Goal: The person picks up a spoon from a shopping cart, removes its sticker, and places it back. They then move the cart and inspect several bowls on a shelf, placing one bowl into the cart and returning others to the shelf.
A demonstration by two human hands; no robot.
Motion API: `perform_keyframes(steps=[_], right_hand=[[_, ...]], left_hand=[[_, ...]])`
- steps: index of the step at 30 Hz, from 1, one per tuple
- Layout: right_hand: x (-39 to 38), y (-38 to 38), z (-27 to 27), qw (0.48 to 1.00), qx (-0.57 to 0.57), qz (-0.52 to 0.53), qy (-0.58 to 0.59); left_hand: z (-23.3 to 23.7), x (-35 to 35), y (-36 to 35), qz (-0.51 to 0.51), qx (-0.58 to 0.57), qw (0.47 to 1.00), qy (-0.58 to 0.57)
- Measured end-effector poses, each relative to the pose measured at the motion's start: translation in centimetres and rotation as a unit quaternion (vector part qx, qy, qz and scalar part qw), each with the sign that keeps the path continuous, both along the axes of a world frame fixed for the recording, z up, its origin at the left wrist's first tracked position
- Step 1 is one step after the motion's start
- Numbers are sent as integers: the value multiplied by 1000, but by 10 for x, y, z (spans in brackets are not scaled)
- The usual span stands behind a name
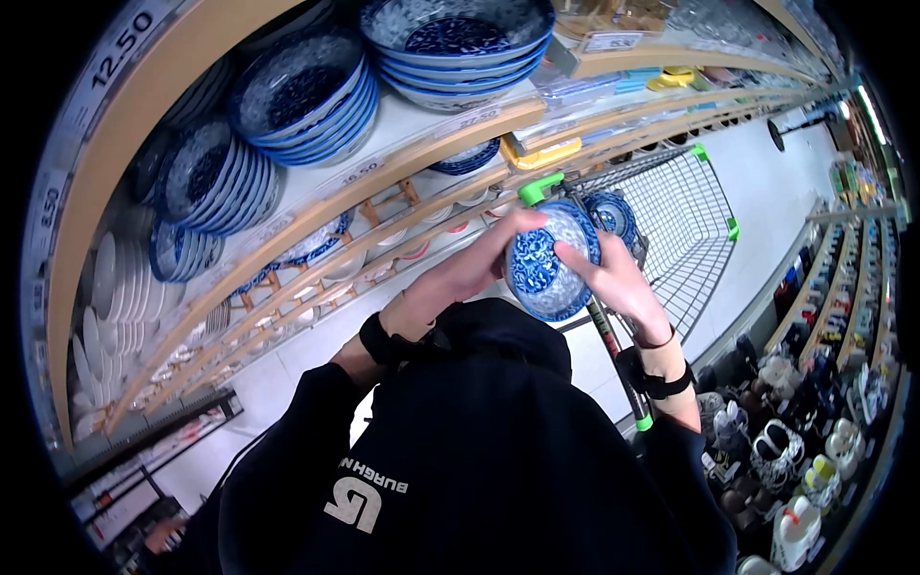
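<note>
A blue-and-white patterned bowl (537, 268) is held in front of my chest, tilted so that its patterned surface faces up to me. My left hand (498, 247) grips its left side, fingers closed at the rim. On the right side, my right hand (611, 272) is closed on it, with the thumb lying across the pattern. Just beyond, more blue-patterned dishware (611, 216) sits at the near end of a wire shopping cart (685, 220). The cart's handle (609, 331) passes below my right hand.
Shelves at left hold stacks of blue bowls (302, 101) and white dishes (125, 278), with price labels along the wooden edges. A larger bowl stack (460, 48) stands at the top. Racks of shoes (776, 446) line the right side. The cart stands in the aisle between.
</note>
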State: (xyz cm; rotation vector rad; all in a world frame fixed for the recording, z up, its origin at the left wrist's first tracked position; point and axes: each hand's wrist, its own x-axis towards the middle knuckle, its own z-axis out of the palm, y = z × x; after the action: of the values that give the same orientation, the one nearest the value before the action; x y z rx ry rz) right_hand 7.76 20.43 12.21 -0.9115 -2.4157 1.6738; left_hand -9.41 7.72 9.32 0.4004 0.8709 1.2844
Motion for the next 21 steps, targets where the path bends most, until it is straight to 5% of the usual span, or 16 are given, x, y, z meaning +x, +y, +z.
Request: perform_keyframes(steps=[5, 8, 12, 16, 21], right_hand=[[15, 4, 7, 987, -147, -44, -36], [31, 2, 0, 992, -113, -55, -9], [50, -2, -12, 988, -109, -107, -8], [57, -6, -21, 991, 73, -43, 104], [70, -9, -24, 999, 16, 47, -7]], left_hand=[[-3, 19, 3, 9, -58, 998, 12], [-8, 34, 6, 11, -72, 996, 42], [-3, 58, 0, 37, -6, 968, 246], [-15, 78, -8, 88, -3, 911, 404], [-26, 90, -28, 118, 93, 878, 454]])
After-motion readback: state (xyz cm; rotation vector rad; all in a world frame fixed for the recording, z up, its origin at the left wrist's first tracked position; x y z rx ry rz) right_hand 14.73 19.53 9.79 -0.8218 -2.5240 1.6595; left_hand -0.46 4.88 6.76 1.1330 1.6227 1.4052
